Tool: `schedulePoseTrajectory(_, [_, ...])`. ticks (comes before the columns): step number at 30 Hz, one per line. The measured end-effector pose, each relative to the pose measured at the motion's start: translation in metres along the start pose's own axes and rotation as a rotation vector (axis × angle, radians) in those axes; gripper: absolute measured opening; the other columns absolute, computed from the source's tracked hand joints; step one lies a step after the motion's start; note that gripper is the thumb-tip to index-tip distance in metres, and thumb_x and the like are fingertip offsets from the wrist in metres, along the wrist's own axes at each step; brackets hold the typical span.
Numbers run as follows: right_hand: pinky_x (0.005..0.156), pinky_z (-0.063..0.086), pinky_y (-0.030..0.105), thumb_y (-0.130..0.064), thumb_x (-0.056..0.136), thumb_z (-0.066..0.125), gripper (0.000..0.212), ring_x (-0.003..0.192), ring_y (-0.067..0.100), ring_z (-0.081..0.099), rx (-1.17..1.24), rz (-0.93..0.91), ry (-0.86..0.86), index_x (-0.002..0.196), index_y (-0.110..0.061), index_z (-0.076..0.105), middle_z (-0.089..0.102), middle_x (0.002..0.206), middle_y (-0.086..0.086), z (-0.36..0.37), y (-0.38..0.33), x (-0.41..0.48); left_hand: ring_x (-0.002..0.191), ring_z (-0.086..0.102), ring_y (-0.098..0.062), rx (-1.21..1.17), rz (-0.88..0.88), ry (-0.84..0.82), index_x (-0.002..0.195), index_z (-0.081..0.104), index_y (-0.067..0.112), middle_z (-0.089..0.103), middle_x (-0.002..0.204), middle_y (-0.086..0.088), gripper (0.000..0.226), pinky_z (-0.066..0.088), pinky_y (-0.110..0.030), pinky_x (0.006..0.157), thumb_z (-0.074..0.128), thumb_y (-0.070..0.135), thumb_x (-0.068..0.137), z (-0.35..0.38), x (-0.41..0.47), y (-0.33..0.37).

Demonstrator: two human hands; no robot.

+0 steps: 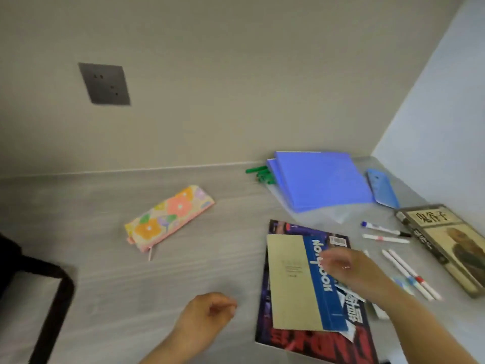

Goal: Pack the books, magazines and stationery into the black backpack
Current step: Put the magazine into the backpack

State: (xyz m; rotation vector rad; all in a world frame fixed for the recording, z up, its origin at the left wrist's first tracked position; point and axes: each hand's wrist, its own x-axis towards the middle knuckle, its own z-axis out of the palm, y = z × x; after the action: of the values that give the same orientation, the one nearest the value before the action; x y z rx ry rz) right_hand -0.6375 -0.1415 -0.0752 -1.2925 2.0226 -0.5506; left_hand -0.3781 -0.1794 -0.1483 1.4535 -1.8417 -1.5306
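Observation:
A beige and blue notebook (294,285) lies on a dark red magazine (301,340) at the front right of the grey table (118,285). My right hand (349,269) hovers blurred over the notebook's right edge, fingers spread, holding nothing. My left hand (210,311) rests loosely curled on the table left of the magazine, empty. A floral pencil case (168,216) lies in the middle. Blue books (320,179) are stacked at the back. An old tan book (451,243) sits at the right. The black backpack (15,261) shows at the left edge with its strap (55,306).
Green markers (259,173) lie beside the blue books. A blue phone case (381,189) sits at the back right. Several white pens (409,274) and markers (383,229) are scattered between the magazine and the tan book. A grey wall socket (105,84) is on the back wall.

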Motion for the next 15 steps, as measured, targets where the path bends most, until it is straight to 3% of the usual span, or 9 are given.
schedulePoseTrajectory(2, [0.073, 0.038, 0.018, -0.007, 0.087, 0.055, 0.019, 0.099, 0.018, 0.054, 0.084, 0.108, 0.125, 0.105, -0.011, 0.06, 0.057, 0.1, 0.004, -0.003, 0.031, -0.007, 0.063, 0.057, 0.016, -0.001, -0.078, -0.003, 0.078, 0.068, 0.034, 0.066, 0.072, 0.016, 0.017, 0.04, -0.004, 0.066, 0.063, 0.019, 0.08, 0.028, 0.018, 0.001])
schedulePoseTrajectory(4, [0.082, 0.034, 0.023, -0.009, 0.087, 0.056, 0.029, 0.11, 0.024, 0.051, 0.151, 0.232, 0.239, 0.116, -0.007, 0.056, 0.054, 0.108, 0.009, 0.0, 0.056, -0.007, 0.089, 0.062, -0.005, 0.029, -0.15, 0.05, 0.105, 0.066, 0.013, 0.068, 0.101, -0.002, 0.022, 0.043, -0.015, 0.08, 0.058, 0.009, 0.084, 0.048, 0.033, 0.001])
schedulePoseTrajectory(6, [0.078, 0.04, 0.023, -0.009, 0.087, 0.057, 0.035, 0.104, 0.026, 0.053, 0.229, 0.307, 0.294, 0.121, -0.004, 0.052, 0.055, 0.122, 0.016, 0.006, 0.073, -0.006, 0.106, 0.06, -0.021, 0.015, -0.192, 0.109, 0.116, 0.059, 0.008, 0.064, 0.119, -0.009, 0.031, 0.043, -0.024, 0.09, 0.055, 0.009, 0.085, 0.06, 0.041, 0.01])
schedulePoseTrajectory(8, [0.059, 0.038, 0.017, -0.008, 0.087, 0.055, 0.035, 0.078, 0.016, 0.054, 0.305, 0.344, 0.287, 0.121, -0.002, 0.05, 0.057, 0.12, 0.019, 0.012, 0.081, -0.003, 0.114, 0.055, -0.024, 0.012, -0.213, 0.118, 0.123, 0.052, 0.006, 0.058, 0.127, -0.011, 0.037, 0.039, -0.024, 0.089, 0.053, 0.012, 0.087, 0.068, 0.049, 0.02])
schedulePoseTrajectory(10, [0.053, 0.035, 0.015, -0.008, 0.088, 0.055, 0.034, 0.066, 0.003, 0.048, 0.361, 0.337, 0.308, 0.121, -0.003, 0.049, 0.057, 0.112, 0.016, 0.014, 0.086, 0.0, 0.107, 0.054, -0.022, 0.025, -0.203, 0.119, 0.125, 0.049, 0.005, 0.057, 0.126, -0.01, 0.038, 0.034, -0.022, 0.083, 0.052, 0.015, 0.089, 0.073, 0.055, 0.033])
schedulePoseTrajectory(12, [0.058, 0.038, 0.018, -0.008, 0.088, 0.054, 0.035, 0.072, 0.008, 0.05, 0.366, 0.316, 0.374, 0.122, -0.004, 0.05, 0.055, 0.114, 0.016, 0.014, 0.091, 0.002, 0.1, 0.053, -0.02, 0.062, -0.211, 0.098, 0.125, 0.047, 0.005, 0.058, 0.12, -0.006, 0.039, 0.031, -0.021, 0.08, 0.053, 0.019, 0.089, 0.077, 0.061, 0.041])
schedulePoseTrajectory(15, [0.067, 0.043, 0.024, -0.007, 0.088, 0.053, 0.03, 0.097, 0.019, 0.051, 0.257, 0.293, 0.447, 0.118, -0.005, 0.053, 0.055, 0.121, 0.014, 0.013, 0.098, 0.0, 0.096, 0.055, -0.019, 0.124, -0.267, 0.027, 0.119, 0.049, 0.01, 0.058, 0.124, -0.009, 0.044, 0.038, -0.023, 0.075, 0.061, 0.032, 0.083, 0.082, 0.074, 0.045])
